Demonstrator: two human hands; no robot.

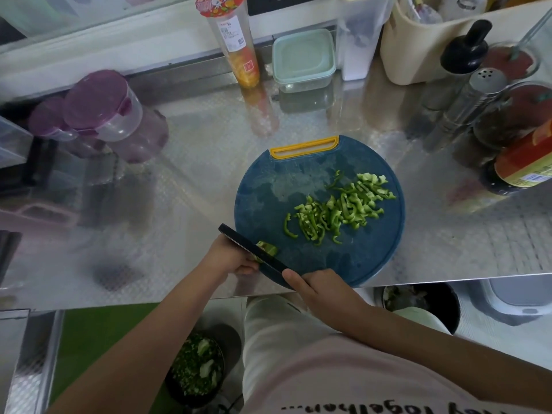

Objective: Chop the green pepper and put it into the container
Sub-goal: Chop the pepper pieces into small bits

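A round blue cutting board with a yellow handle lies on the steel counter. Thin green pepper strips are spread over its right half. At the board's near left edge my left hand holds a small uncut pepper piece. My right hand grips a dark-bladed knife whose blade lies across that piece, right beside my left fingers. A pale green lidded container stands at the back of the counter.
A tall clear bottle stands left of the container. Purple-lidded jars sit at the left. Sauce bottles and shakers crowd the right. Below the counter edge are a bowl of green scraps and a bin.
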